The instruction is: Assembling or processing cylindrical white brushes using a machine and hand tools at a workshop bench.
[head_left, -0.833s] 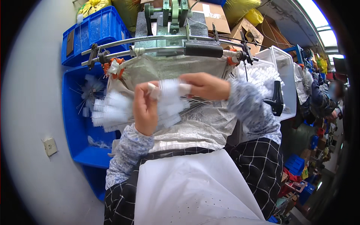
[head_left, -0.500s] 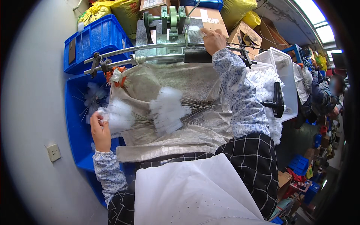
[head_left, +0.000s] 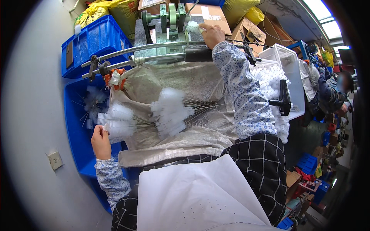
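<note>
My right hand point(head_left: 213, 36) pinches a white bristle brush point(head_left: 194, 27) at the green machine point(head_left: 173, 19) on the grey metal plate. At the left, my left hand point(head_left: 101, 143) has its fingers curled together against the edge of a bundle of white brushes point(head_left: 120, 120). Something white shows at its thumb tip, and whatever the fingers hold is too small to make out. A second bundle of white brushes point(head_left: 169, 111) lies beside the first, its thin wire stems pointing right. Both bundles rest on a beige woven sack point(head_left: 181, 77) spread over my lap.
Two metal rails point(head_left: 154, 59) with a black sleeve cross in front of the machine. Blue bins point(head_left: 79, 154) stand at the left. A white crate point(head_left: 295, 77) heaped with white brushes and a black handle point(head_left: 284, 98) are at the right. Another person point(head_left: 331, 90) sits farther right.
My left hand has lowered slightly along the edge of the brush bundle. My right hand keeps the brush at the machine. The whole view has shifted a little.
</note>
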`<state>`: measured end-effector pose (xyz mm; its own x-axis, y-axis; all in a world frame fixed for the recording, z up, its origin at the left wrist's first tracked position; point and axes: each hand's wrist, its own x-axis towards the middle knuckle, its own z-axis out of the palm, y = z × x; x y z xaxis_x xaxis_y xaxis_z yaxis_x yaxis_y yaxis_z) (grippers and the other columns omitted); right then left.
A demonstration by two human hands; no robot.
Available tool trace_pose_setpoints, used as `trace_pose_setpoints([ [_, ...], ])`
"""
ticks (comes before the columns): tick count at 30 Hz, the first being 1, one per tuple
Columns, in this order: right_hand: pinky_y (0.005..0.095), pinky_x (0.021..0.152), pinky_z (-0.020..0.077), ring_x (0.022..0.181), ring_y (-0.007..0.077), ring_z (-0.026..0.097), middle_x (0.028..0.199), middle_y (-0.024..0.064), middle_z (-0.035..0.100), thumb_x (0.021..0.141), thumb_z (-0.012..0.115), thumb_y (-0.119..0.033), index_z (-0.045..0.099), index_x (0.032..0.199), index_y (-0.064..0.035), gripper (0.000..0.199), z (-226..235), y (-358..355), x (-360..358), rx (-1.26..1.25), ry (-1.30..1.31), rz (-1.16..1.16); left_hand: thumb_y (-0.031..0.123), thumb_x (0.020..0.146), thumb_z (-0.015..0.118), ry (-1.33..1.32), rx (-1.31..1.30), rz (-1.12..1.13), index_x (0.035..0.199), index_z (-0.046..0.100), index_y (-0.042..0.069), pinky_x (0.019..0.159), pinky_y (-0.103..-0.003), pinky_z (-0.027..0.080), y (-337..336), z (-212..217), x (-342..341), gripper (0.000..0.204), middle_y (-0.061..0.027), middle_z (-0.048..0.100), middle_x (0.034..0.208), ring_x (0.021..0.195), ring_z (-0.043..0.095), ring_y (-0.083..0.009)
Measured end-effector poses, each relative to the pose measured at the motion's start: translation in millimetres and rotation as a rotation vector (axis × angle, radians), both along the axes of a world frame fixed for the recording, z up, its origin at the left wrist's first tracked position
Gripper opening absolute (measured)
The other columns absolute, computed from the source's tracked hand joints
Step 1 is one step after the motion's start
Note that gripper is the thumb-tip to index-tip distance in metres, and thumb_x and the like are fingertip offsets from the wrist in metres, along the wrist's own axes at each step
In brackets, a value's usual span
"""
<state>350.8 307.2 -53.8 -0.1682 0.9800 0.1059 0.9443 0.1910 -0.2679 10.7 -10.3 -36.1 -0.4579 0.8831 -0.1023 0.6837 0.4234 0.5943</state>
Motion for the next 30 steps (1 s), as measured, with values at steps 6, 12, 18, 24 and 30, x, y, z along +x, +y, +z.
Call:
trace_pose_setpoints([
  [6,0.0389,0.087,0.0224,0.102,0.0204,0.042,0.101,0.0047,0.055,0.081,0.038,-0.012,0.051,0.108,-0.0221,0.032,-4.8,9.6,-0.8,0.068,-0.070,0.007,0.011,0.081,0.047,0.094,0.234,0.023,0.084,0.050,0.000,0.054,-0.025,0.040,9.5,13.3,6.4,0.012,-0.0079,0.052,0.066,0.059,0.049,-0.0146],
  [12,0.0418,0.086,0.0216,0.108,0.0207,0.037,0.110,0.0033,0.049,0.082,0.040,-0.015,0.046,0.113,-0.0239,0.033,-14.2,19.8,7.8,0.113,-0.156,0.091,0.011,0.085,0.041,0.104,0.401,-0.005,0.091,0.048,0.000,0.066,-0.025,0.041,14.0,26.0,-9.2,0.014,-0.0083,0.052,0.081,0.073,0.050,-0.0150],
  [18,0.0459,0.086,0.0264,0.111,0.0229,0.035,0.113,0.0089,0.045,0.074,0.051,-0.023,0.041,0.115,-0.0156,0.043,-1.9,-3.8,23.2,0.065,-0.206,-0.153,0.014,0.086,0.037,-0.269,0.798,0.335,0.102,0.044,0.001,0.080,-0.026,0.038,-2.2,46.8,-50.5,0.021,-0.0093,0.049,0.098,0.091,0.047,-0.0161],
  [24,0.0454,0.078,0.0364,0.095,0.0259,0.049,0.101,0.0078,0.053,0.073,0.051,-0.021,0.052,0.104,-0.0106,0.032,-19.5,5.5,15.2,0.089,0.083,-0.062,0.015,0.085,0.038,-0.388,0.954,0.270,0.105,0.043,0.002,0.083,-0.029,0.038,12.7,48.0,-44.7,0.024,-0.0086,0.047,0.098,0.093,0.047,-0.0180],
  [30,0.0442,0.076,0.0380,0.093,0.0244,0.050,0.095,0.0083,0.054,0.074,0.050,-0.017,0.054,0.095,-0.0059,0.024,-14.0,-4.5,-33.4,0.087,0.079,-0.046,0.016,0.085,0.042,-0.475,0.943,0.273,0.108,0.045,0.006,0.084,-0.032,0.039,4.4,41.9,-44.0,0.026,-0.0090,0.047,0.103,0.098,0.046,-0.0202],
])
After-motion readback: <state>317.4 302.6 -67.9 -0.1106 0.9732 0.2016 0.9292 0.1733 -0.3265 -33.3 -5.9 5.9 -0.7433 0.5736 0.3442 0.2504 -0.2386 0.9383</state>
